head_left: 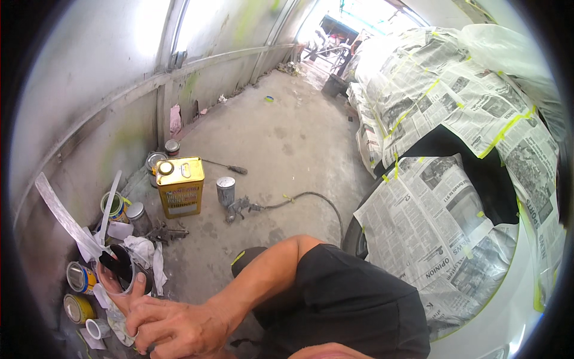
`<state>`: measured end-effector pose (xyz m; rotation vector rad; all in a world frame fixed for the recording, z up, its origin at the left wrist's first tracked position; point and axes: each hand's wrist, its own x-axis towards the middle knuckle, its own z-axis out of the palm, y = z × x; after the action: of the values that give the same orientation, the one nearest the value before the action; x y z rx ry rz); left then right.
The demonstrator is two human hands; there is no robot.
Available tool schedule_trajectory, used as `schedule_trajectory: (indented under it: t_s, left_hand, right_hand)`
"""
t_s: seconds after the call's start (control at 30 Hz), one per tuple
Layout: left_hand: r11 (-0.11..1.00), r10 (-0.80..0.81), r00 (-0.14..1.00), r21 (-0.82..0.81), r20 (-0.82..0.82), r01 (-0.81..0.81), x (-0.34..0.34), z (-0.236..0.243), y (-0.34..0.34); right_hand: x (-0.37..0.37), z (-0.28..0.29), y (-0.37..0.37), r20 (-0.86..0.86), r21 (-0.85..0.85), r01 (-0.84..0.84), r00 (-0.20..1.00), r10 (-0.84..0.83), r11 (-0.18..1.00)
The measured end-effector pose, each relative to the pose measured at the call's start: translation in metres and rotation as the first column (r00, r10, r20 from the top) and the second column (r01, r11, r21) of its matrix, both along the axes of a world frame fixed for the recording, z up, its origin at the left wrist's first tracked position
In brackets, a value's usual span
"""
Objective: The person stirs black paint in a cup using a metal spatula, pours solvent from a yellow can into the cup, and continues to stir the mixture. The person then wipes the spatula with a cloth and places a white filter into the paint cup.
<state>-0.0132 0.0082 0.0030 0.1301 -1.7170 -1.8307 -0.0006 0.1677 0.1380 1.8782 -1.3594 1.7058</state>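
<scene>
My left hand (111, 281) is wrapped round a clear cup (128, 291) with dark liquid in it, at the lower left. A long pale stir stick (64, 216) leans out of the cup, its lower end coated black. Just right of the cup, overlapping my left hand, is my right hand (176, 326); its fingers are curled, and whatever they may grip is hidden. White crumpled rags (142, 250) lie beside the cup. Another pale stick (111, 197) stands in an open paint can (116, 209) behind it.
A gold thinner can (180, 188) and a spray gun (236, 206) with its hose (317, 194) are on the concrete floor, near a screwdriver (236, 169). Paint cans (81, 278) line the left wall. A vehicle masked with newspaper (430, 221) fills the right side.
</scene>
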Motion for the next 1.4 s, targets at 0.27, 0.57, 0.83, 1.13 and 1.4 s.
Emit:
schedule_trajectory:
  t_s: [0.27, 0.57, 0.83, 1.13, 1.4]
  left_hand:
    - [0.994, -0.078, 0.996, -0.076, -0.038, 0.075, -0.007, -0.006, -0.004]
    - [0.997, -0.076, 0.997, 0.017, -0.030, 0.077, -0.005, -0.010, -0.002]
    - [0.996, -0.038, 0.997, 0.073, -0.069, 0.043, -0.003, 0.001, 0.003]
    - [0.998, -0.029, 0.996, 0.061, -0.080, 0.034, 0.000, -0.001, -0.002]
    - [0.996, -0.035, 0.997, 0.075, -0.071, 0.040, -0.002, 0.001, 0.004]
  right_hand:
    - [0.000, 0.004, 0.001, -0.011, -0.020, -0.019, 1.000, 0.019, 1.000]
    - [0.000, 0.004, 0.001, -0.009, -0.027, -0.035, 0.999, 0.035, 0.999]
    - [0.002, -0.001, 0.000, 0.032, 0.026, -0.056, 0.998, 0.055, 0.998]
    - [0.002, -0.002, -0.001, 0.034, 0.007, -0.066, 0.997, 0.065, 0.998]
    - [0.003, -0.002, -0.001, 0.042, -0.004, -0.072, 0.997, 0.072, 0.997]
